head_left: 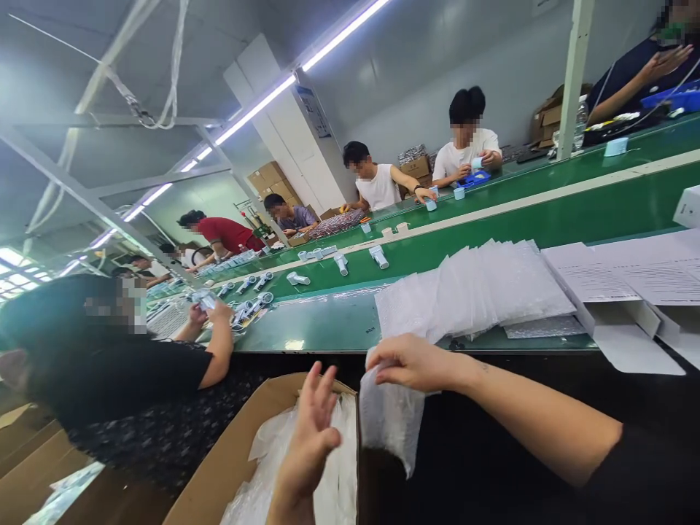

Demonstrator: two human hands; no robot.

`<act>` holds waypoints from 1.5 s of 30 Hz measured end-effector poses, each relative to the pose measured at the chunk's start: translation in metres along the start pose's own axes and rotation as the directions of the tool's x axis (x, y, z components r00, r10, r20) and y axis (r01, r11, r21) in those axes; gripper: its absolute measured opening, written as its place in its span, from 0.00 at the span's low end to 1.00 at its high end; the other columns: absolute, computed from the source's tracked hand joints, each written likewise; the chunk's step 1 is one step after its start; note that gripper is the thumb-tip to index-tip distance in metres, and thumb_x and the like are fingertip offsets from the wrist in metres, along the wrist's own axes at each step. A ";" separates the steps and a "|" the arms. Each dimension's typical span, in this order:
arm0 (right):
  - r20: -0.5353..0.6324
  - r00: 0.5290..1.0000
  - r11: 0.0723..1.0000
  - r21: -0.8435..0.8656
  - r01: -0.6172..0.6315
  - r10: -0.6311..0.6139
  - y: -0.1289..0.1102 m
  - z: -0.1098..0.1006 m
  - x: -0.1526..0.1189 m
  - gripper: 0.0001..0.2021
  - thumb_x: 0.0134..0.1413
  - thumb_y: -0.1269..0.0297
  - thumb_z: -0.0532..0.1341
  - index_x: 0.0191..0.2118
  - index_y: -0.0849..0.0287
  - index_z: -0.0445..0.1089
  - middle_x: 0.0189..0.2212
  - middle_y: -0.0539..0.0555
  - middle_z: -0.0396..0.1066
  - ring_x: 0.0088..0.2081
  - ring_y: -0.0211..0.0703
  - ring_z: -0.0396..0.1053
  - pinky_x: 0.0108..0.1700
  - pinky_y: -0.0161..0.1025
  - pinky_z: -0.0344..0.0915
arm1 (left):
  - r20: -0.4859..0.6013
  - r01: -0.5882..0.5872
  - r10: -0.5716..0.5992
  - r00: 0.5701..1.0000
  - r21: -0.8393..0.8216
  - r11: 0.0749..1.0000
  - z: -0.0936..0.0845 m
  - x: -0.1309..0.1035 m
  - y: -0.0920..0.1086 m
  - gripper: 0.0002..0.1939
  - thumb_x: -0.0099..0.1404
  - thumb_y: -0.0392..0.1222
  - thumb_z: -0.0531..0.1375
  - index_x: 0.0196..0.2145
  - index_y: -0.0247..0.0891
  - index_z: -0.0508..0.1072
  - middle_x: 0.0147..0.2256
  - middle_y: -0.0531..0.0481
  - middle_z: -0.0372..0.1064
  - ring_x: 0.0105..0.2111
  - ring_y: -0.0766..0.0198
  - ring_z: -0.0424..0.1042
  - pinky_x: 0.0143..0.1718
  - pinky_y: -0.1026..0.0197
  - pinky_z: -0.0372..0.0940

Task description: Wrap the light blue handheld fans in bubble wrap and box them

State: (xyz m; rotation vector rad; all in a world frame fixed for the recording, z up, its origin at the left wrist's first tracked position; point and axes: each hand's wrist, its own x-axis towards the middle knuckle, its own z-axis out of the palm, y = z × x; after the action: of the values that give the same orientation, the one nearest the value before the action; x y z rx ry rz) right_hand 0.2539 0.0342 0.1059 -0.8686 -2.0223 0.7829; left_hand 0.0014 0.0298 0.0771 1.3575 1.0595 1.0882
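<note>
My right hand [413,362] grips the top of a bubble wrap bag [391,419], which hangs down in front of the table's near edge. Over the cardboard box [219,467], my left hand [310,437] is raised with its fingers apart and nothing in it. Inside that box lie several more bubble wrap bags [336,459]. On the table just beyond my right hand, a fanned stack of bubble wrap bags [481,288] is spread out.
White printed cartons [607,277] with open flaps lie at the right. Behind the table runs a green conveyor belt [547,208] carrying pale blue handheld devices [378,257]. A co-worker in black [136,379] sits close on my left. Other people work across the belt.
</note>
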 end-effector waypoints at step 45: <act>0.512 0.606 0.769 -0.567 -0.295 0.609 0.140 -0.141 0.110 0.35 0.46 0.47 0.63 0.59 0.56 0.64 0.57 0.64 0.64 0.57 0.62 0.62 0.55 0.55 0.59 | 0.818 -0.772 0.045 0.574 0.521 0.365 0.074 0.199 -0.031 0.17 0.65 0.44 0.56 0.51 0.43 0.70 0.49 0.41 0.71 0.51 0.52 0.67 0.52 0.49 0.57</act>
State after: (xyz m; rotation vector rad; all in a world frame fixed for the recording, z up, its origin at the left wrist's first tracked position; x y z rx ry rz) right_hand 0.3631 0.2330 0.1159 -1.6103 -2.7277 1.0720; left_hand 0.1115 0.2125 0.0542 2.7833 0.5741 0.1545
